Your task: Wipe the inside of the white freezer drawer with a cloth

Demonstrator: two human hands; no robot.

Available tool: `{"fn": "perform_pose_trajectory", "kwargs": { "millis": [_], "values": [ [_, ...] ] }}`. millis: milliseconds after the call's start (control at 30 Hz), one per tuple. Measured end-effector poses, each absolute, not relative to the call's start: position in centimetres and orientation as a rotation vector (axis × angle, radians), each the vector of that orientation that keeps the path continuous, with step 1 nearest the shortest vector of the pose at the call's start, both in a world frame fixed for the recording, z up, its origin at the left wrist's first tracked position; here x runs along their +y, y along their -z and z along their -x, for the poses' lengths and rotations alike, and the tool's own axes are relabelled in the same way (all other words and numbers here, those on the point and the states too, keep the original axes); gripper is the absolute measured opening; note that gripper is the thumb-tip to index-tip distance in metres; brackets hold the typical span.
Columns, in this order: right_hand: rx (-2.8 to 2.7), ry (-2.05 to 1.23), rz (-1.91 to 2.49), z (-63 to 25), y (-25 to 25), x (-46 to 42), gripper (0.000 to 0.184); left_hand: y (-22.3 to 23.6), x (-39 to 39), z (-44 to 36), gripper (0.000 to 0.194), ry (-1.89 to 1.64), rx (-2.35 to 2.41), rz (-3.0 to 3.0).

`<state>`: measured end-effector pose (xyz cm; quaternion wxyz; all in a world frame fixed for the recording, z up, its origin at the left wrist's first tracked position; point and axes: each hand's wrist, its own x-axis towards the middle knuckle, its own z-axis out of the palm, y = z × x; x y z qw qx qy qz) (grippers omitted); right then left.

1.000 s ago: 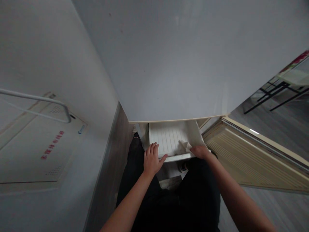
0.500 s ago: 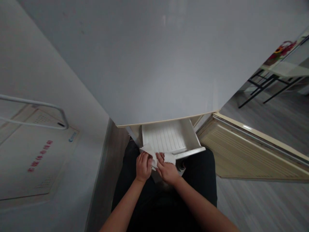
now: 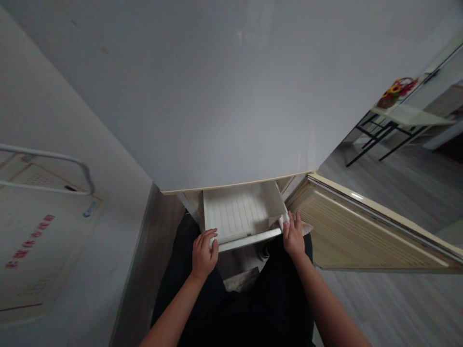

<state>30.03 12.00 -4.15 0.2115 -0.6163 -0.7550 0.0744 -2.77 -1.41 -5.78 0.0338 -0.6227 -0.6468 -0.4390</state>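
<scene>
- A white drawer (image 3: 237, 207) with a ribbed bottom sits pulled out, low down, just under a big pale panel (image 3: 231, 96).
- A crumpled white cloth (image 3: 284, 221) lies over its front corner on the person's right, with one end poking out toward the open door.
- The right hand (image 3: 294, 237) has that cloth bunched beneath its bent fingers, pressed to the corner.
- Over at the other front corner, the left hand (image 3: 204, 254) grips the drawer, fingers curled on the rim.
- Dark-trousered knees (image 3: 289, 274) stand either side.
- To the right, the cream ribbed door (image 3: 347, 231) hangs wide open above grey flooring (image 3: 383, 299).
- Well beyond it, a bench (image 3: 414, 116) carries bright flowers (image 3: 398, 90).
- Left, a wall box (image 3: 29, 212) bears red lettering.
</scene>
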Motion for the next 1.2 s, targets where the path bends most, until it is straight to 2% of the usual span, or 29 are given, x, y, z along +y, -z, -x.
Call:
{"fn": "perform_pose_trajectory", "kwargs": {
  "millis": [267,433,500,633,800,933,1067,1200],
  "values": [
    [-1.694,-0.422,2.043,-30.2,4.4,14.1,0.069,5.9,-1.4,2.7,0.016,1.348,-1.991,1.892],
    [-1.666,-0.555,1.886,-31.7,5.0,15.8,0.067,5.9,-1.2,2.8,0.016,1.325,-1.949,1.882],
    [-1.641,-0.564,1.801,-31.4,5.5,15.3,0.070,5.6,-1.4,2.9,0.017,1.229,-1.946,1.904],
    [-1.506,-0.391,1.651,-28.9,7.1,12.6,0.082,5.2,-3.0,2.1,0.027,0.821,-1.893,2.047],
    [-1.582,-0.343,1.603,-23.6,9.2,7.6,0.065,5.8,-5.9,-1.2,0.059,0.550,-2.042,2.043],
    [-1.882,-0.374,1.417,-19.0,9.4,2.8,0.055,7.0,-6.8,-3.4,0.066,0.443,-2.156,2.017],
    [-2.164,-0.397,1.148,-16.0,9.7,-0.1,0.072,8.4,-7.1,-4.2,0.050,0.287,-2.168,2.146],
    [-2.278,-0.276,1.083,-15.9,10.6,0.4,0.089,9.4,-7.3,-4.3,0.049,0.235,-2.235,2.178]
  ]
}}
